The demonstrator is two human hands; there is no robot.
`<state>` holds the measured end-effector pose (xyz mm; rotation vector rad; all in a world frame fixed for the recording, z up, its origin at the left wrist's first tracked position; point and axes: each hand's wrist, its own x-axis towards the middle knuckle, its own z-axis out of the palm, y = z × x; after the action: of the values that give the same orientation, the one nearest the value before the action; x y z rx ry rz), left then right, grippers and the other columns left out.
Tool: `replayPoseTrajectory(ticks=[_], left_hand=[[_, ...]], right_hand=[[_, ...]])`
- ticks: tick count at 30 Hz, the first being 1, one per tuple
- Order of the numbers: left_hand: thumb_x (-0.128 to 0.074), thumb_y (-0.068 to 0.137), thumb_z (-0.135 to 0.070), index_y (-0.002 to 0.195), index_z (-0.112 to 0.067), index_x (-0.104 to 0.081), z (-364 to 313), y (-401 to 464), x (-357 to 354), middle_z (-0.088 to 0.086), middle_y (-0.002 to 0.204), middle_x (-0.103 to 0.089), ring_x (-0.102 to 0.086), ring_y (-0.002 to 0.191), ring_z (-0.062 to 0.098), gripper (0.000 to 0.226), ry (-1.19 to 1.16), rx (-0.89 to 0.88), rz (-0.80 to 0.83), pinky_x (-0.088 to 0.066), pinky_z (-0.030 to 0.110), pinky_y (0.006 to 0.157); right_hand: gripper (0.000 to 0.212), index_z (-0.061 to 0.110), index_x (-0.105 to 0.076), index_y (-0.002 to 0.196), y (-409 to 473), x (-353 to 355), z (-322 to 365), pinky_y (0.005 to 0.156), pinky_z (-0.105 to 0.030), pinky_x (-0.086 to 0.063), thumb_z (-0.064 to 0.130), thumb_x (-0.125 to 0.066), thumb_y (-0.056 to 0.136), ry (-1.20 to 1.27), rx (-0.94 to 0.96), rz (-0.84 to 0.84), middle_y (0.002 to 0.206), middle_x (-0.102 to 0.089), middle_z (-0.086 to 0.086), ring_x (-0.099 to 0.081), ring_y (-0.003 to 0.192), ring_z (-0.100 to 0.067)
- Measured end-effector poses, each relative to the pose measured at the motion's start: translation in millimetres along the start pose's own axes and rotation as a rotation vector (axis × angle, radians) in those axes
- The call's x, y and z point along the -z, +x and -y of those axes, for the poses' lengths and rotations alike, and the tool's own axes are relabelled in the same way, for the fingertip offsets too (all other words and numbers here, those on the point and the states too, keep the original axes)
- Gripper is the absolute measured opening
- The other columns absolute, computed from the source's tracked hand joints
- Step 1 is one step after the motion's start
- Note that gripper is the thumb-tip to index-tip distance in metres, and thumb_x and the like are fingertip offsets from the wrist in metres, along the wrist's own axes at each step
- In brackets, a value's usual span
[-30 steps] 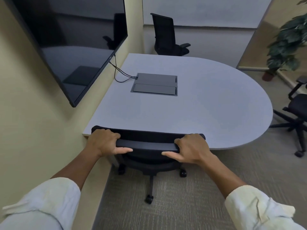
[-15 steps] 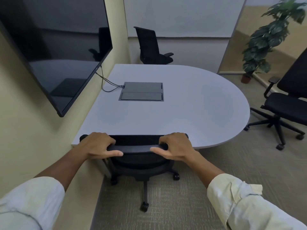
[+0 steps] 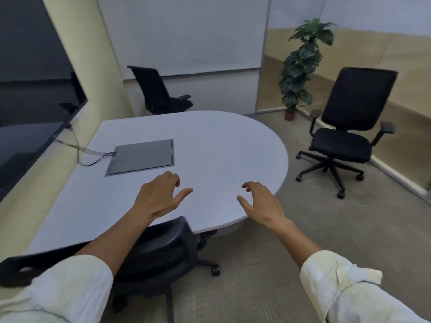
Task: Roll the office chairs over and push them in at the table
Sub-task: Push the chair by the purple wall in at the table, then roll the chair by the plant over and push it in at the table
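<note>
Small meeting room, grey table (image 3: 210, 145) mid-frame. Near chair (image 3: 158, 250) tucked under its edge at 7 o'clock. Left hand (image 3: 158, 197) and right hand (image 3: 261, 203) hovering spread, gripping nothing. Probably between chairs; next, walk to free chair (image 3: 345, 127) at 2 o'clock, grasp backrest, roll over.

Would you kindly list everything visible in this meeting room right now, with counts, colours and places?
Black office chairs: three; one pushed in at the near table edge, one at the far side, one standing apart on the right.
Light grey rounded table: one, centre.
Dark grey cable panel: one, set in the tabletop, left part.
Black cables: running from panel toward screen.
Black wall screen: one, left wall.
Green potted plant: one, far right corner.
White board: one, back wall.
Beige carpet: floor.
Left hand: open, above table.
Right hand: open, above table edge.
</note>
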<state>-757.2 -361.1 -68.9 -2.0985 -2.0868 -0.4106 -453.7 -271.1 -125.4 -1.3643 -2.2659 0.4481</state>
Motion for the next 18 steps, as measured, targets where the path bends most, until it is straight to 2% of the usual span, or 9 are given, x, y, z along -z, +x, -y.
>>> replayPoseTrajectory(ticks=[6, 11, 18], left_hand=[[-0.038, 0.092, -0.070, 0.108, -0.019, -0.057, -115.0, 90.7, -48.7, -0.002, 0.110, -0.061, -0.060, 0.090, 0.019, 0.057, -0.041, -0.071, 0.030, -0.044, 0.034, 0.067], [-0.038, 0.091, -0.072, 0.112, -0.019, -0.058, -223.7, 167.7, -82.7, 0.003, 0.116, -0.064, -0.063, 0.092, 0.020, 0.061, -0.101, -0.129, 0.027, -0.052, 0.037, 0.073], [-0.035, 0.090, -0.073, 0.111, -0.019, -0.058, -351.1, 254.2, -119.1, 0.001, 0.113, -0.063, -0.060, 0.091, 0.019, 0.062, -0.180, -0.317, 0.068, -0.050, 0.035, 0.069]], right_hand=[[0.052, 0.021, -0.047, 0.138, -9.2, 77.9, -128.8, 0.089, -0.044, -0.050, 0.047, -0.057, 0.094, -0.071, -0.229, -0.106, 0.134, -0.056, -0.004, -0.053, 0.121, -0.024], [0.053, 0.026, -0.045, 0.138, -25.6, 138.9, -221.2, 0.088, -0.041, -0.047, 0.051, -0.056, 0.093, -0.086, -0.357, -0.174, 0.132, -0.054, -0.002, -0.051, 0.121, -0.022], [0.051, 0.027, -0.045, 0.137, -36.1, 199.4, -320.3, 0.086, -0.038, -0.047, 0.052, -0.057, 0.093, -0.087, -0.515, -0.273, 0.132, -0.053, 0.000, -0.051, 0.120, -0.021]])
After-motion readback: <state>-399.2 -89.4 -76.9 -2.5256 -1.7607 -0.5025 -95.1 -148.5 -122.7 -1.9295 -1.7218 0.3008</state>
